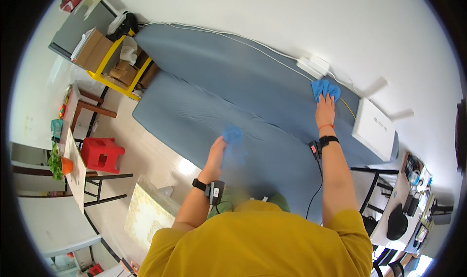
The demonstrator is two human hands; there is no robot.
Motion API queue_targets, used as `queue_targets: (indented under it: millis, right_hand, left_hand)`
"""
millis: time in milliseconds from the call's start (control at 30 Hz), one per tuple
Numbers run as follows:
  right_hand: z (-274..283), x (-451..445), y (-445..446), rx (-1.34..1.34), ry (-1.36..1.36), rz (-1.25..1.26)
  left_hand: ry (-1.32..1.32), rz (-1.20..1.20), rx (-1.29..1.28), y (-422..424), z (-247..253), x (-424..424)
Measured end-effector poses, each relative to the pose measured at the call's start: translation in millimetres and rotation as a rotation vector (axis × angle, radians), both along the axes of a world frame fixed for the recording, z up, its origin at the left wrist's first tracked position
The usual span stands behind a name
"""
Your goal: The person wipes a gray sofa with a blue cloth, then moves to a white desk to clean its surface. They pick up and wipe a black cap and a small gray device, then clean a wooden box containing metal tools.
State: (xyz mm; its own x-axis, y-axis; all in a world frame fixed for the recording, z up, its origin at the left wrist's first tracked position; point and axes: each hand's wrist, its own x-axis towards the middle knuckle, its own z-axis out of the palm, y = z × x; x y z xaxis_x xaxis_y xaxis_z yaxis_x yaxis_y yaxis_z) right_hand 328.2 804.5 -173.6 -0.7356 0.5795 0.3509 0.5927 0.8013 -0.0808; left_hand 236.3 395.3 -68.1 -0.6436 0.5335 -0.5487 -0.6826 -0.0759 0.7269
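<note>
A grey-blue covered sofa (189,105) stretches before me. On top of its backrest, my right hand (325,107) presses a crumpled blue cloth (325,89), fingers spread over it, just beside a small white box (313,66). A second blue cloth (232,135) hangs from my left hand (217,149) over the seat; its lower part is blurred. A white router (375,129) with antennas lies to the right of my right hand, and a yellow cable (347,108) runs from near the cloth to it. Both wrists bear black straps with small black devices.
White cables (219,32) run along the backrest by the wall. A yellow shelf (109,58) with cardboard boxes stands at the sofa's far left end. Leftward are a red plastic stool (102,154), a table (76,167) and a stained box (149,211); a cluttered desk (397,211) is at right.
</note>
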Motion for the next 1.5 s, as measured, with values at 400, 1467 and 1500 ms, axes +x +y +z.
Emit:
queue_targets:
  millis: [400, 1467, 1500]
  right_hand:
    - [30.6, -188.5, -106.4, -0.033, -0.004, 0.094]
    - [31.8, -297.4, -57.1, -0.192, -0.088, 0.221]
    - [33.6, -290.3, -53.7, -0.184, -0.135, 0.160]
  left_hand:
    - [-0.192, -0.104, 0.046, -60.3, -24.0, -144.2]
    - [-0.190, -0.028, 0.050, -93.7, -58.3, -231.4]
    - [-0.199, -0.054, 0.057, -92.9, -56.3, -231.0]
